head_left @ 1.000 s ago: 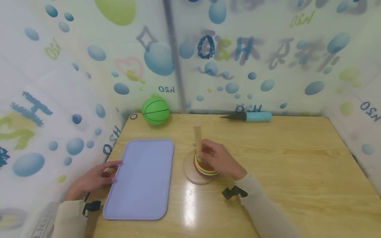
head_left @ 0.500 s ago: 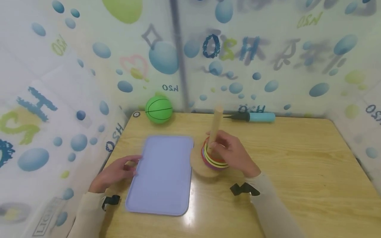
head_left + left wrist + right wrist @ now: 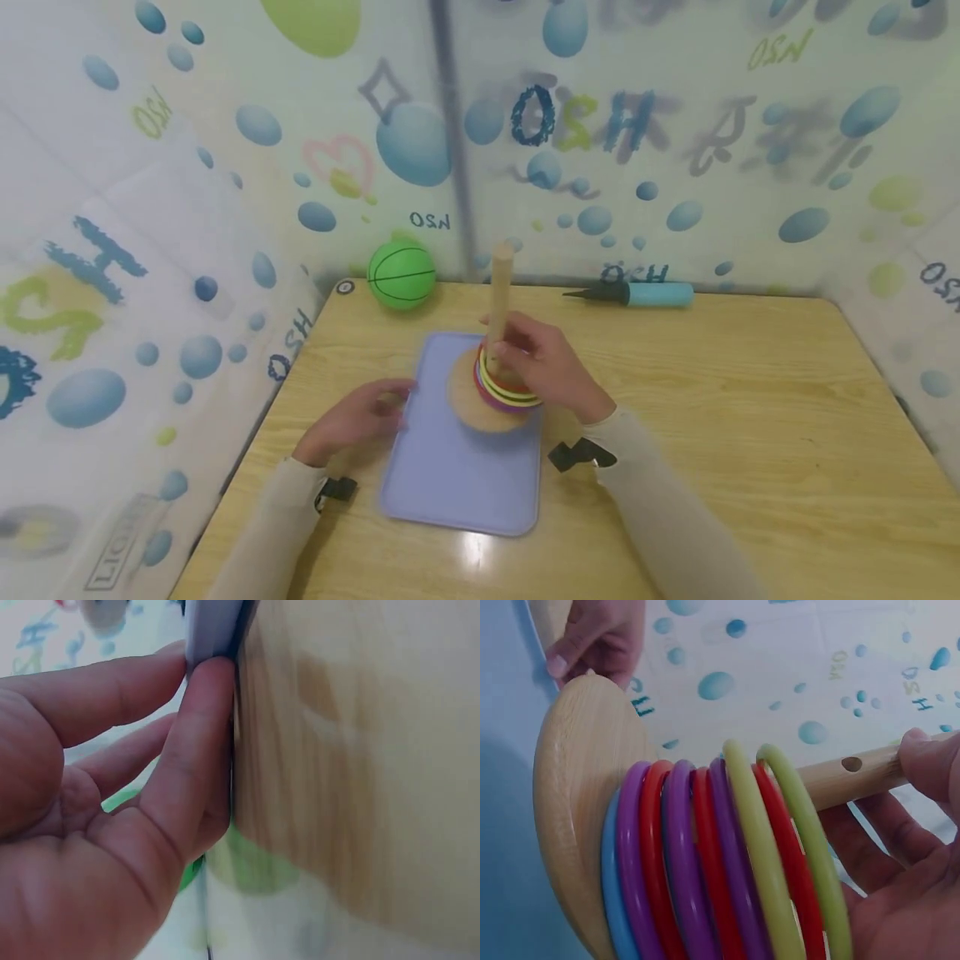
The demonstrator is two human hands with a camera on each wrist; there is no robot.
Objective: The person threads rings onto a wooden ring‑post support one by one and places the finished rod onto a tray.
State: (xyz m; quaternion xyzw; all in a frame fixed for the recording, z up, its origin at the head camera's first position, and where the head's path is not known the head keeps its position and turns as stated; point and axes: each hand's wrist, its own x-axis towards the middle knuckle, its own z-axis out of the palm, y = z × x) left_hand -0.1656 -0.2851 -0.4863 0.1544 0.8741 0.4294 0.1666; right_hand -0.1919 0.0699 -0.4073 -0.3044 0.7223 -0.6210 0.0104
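My right hand [image 3: 551,362] grips the wooden post of a ring-toss stand [image 3: 501,287], seen close up in the right wrist view. Its round wooden base [image 3: 592,742] is over a light purple tray [image 3: 442,483]; whether it touches cannot be told. Several coloured rings [image 3: 705,862], in blue, purple, red and yellow-green, sit around the post beside the base. At the tray's left edge is my left hand [image 3: 356,421], its thumb and fingertips touching the rim. The left wrist view shows those fingers [image 3: 199,720] fairly straight against the tray edge [image 3: 214,630].
A green ball [image 3: 401,277] with black lines sits at the back left of the wooden table [image 3: 720,433]. A blue and black hand pump [image 3: 645,294] lies along the back edge. Patterned curtains [image 3: 600,183] hang behind and at the sides.
My left hand has moved right along with the tray, which is now under the stand. The right hand has lifted the stand, carried it right, then left over the tray.
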